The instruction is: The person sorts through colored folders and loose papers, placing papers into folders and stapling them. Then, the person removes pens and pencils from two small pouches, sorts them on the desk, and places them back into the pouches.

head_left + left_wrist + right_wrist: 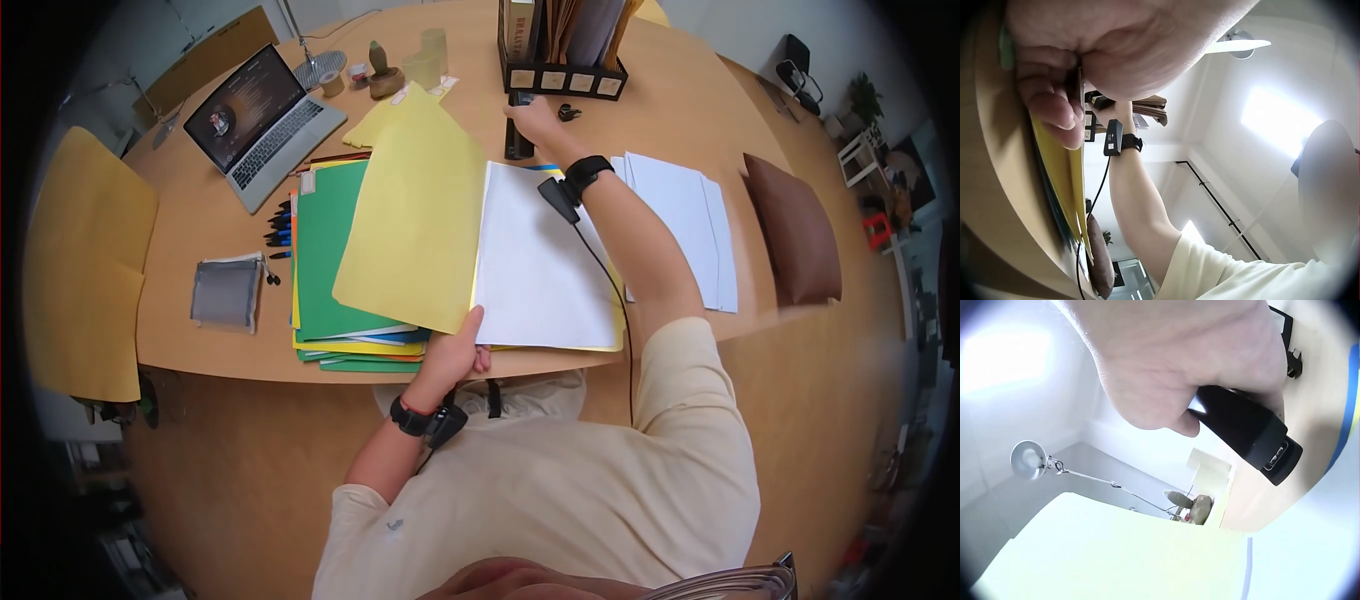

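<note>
My left hand (455, 352) pinches the lower edge of an opened yellow folder (415, 215) near its fold, thumb above and fingers curled below. The folder's front flap stands raised and leans left. White paper sheets (545, 260) lie on its right half. In the left wrist view, the curled fingers (1060, 119) show beside the folder's edge. At the far side of the folder, my right hand (540, 125) grips a black stapler (1244, 428). The stapler's metal-slotted end points out of the hand in the right wrist view.
Under the folder lies a stack of green and coloured folders (325, 270). A laptop (265, 120), several pens (280, 230) and a grey pouch (225, 293) are on the left. A black file organizer (565, 78) stands at the back, with white papers (680, 230) on the right.
</note>
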A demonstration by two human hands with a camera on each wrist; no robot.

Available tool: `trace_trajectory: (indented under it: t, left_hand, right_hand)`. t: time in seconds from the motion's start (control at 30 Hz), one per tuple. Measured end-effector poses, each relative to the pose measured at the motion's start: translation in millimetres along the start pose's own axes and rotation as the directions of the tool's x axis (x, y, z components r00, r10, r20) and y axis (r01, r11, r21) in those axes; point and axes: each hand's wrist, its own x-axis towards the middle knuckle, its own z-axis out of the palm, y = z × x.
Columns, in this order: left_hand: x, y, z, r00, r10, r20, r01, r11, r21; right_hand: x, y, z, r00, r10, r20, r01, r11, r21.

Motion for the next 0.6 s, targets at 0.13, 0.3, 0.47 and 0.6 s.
trace_trajectory:
  t: [0.13,0.3,0.47,0.6]
  left_hand:
    - [-5,6,4,1.000,0.014,-0.020,-0.014,1.000,0.006]
    - [-4,5,1,1.000,0.009,0.001,-0.009,1.000,0.025]
    - [-3,4,3,1.000,-0.013,-0.020,0.014,0.999,0.052]
    - [-5,6,6,0.999,-0.014,-0.043,0.017,0.998,0.067]
  right_hand:
    - [1,13,14,1.000,0.020,0.009,-0.019,0.999,-0.049]
    - [-7,10,11,0.997,-0.019,0.071,0.019,1.000,0.002]
    - [-1,26,26,0.995,0.021,0.099,-0.017,0.999,-0.039]
    - [-37,2,27,1.000,-0.002,-0.005,0.002,0.999,-0.036]
